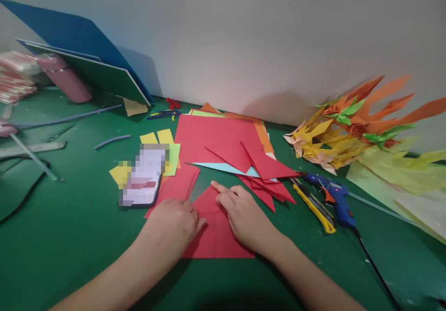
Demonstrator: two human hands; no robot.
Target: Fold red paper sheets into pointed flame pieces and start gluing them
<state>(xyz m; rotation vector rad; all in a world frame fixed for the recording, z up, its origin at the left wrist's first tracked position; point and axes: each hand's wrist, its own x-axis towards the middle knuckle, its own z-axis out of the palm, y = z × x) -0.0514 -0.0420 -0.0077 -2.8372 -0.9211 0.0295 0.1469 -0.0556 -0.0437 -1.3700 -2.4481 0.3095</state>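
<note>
A sheet of red paper (219,236) lies on the green table in front of me, its top folded to a point. My left hand (176,220) is closed on the paper's left side, fingers curled and thumb out over the sheet. With its index finger stretched to the folded tip, my right hand (244,208) presses the right slanted edge; its other fingers are bent on the paper. Part of the fold is hidden under both hands. Left of them, a phone (146,176) rests on yellow and green paper pieces. Behind the right hand lie several folded red pieces (268,188).
A stack of red sheets (216,134) lies by the wall. To the right are a yellow cutter (315,208), a blue glue gun (336,199) with its cord, and folded-paper flowers (348,129). A pink bottle (66,78) and leaning boards (104,78) stand at left.
</note>
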